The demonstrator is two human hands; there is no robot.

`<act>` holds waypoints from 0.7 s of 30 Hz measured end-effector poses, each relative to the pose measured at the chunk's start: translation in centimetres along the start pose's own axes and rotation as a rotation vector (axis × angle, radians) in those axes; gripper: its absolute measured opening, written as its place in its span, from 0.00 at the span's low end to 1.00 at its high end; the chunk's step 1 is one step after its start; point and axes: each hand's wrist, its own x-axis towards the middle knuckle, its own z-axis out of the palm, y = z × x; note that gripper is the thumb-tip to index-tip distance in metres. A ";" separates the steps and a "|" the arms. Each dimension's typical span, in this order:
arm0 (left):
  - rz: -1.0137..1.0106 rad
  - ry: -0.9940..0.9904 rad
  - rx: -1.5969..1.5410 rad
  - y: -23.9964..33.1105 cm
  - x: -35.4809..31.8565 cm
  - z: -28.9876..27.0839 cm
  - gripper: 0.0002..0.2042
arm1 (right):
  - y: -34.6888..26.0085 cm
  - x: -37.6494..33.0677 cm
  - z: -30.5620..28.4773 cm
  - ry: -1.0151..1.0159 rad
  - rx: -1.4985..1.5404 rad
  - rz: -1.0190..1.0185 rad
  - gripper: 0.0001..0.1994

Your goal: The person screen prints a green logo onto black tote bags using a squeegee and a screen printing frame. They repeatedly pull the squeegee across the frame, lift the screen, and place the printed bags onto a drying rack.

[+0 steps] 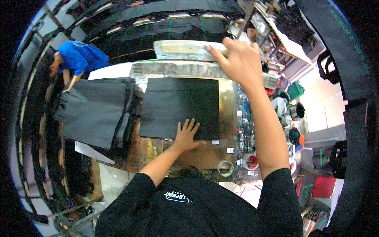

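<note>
My left hand (pixel 187 136) lies open, fingers spread, on the near edge of a flat black fabric piece (pixel 181 102). The piece rests on a brown, stained work board (pixel 227 106). Up at the far side, my right hand (pixel 242 61) grips the right end of a pale, paint-smeared screen-printing frame (pixel 181 49), thumb on the face towards me. The frame appears raised above the board; its mesh does not show from here. A thick pile of black fabric pieces (pixel 94 112) sits just left of the board.
A person in a blue shirt (pixel 81 57) leans over beside the pile. Two tape rolls, one greenish (pixel 225 168) and one red (pixel 250 161), lie at the near right. Cans (pixel 297 111) and clutter crowd the right side. Racks with black printed pieces (pixel 177 29) stand behind.
</note>
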 end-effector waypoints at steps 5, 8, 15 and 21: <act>0.048 0.028 0.060 -1.3 -4.7 -0.3 0.56 | 0.3 -0.1 0.3 -0.015 -0.012 0.011 0.35; 0.089 0.024 0.094 -1.9 -5.9 0.5 0.57 | 0.4 0.3 0.6 0.021 -0.020 -0.004 0.35; 0.177 0.026 0.042 1.1 0.5 1.5 0.59 | 0.7 0.2 0.7 0.037 0.000 -0.015 0.35; 0.162 0.094 0.014 3.7 0.4 3.6 0.58 | 0.7 -0.3 0.8 0.056 0.005 -0.032 0.34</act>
